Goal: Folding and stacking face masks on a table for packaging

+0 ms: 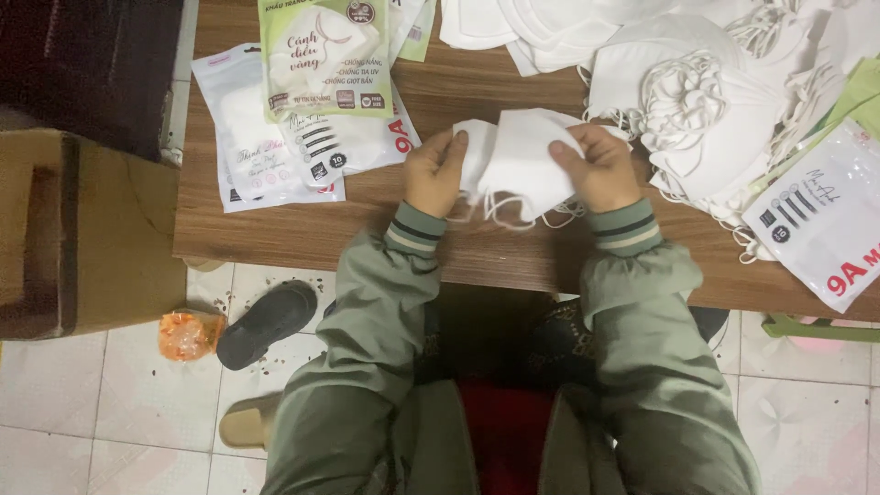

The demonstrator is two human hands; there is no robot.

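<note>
A small stack of white masks (518, 156) lies between the two hands, just above the wooden table (302, 229), its long axis running left to right across the view and its folded edge pointing away from the person; thin ear loops hang from its lower edge toward the table's near side. The left hand (435, 174) pinches the left end of the stack, its thumb on top and its fingers (456, 145) curled closed around the edge. The right hand (598, 170) grips the right end the same way, thumb laid over the top face and fingers tucked under, so both hands are closed on the masks. Both wrists come out of green sleeves with striped cuffs. Just beyond the right fingers, a loose pile (697, 101) of more white masks with tangled loops spreads over the table's far right. Right of that hand lies a printed pouch (825, 220). Left of the left fingers, several flat packets (293, 119) overlap one another. Below the table edge, a dark slipper (266, 321) lies on the tiled floor near a cardboard box (82, 229).
</note>
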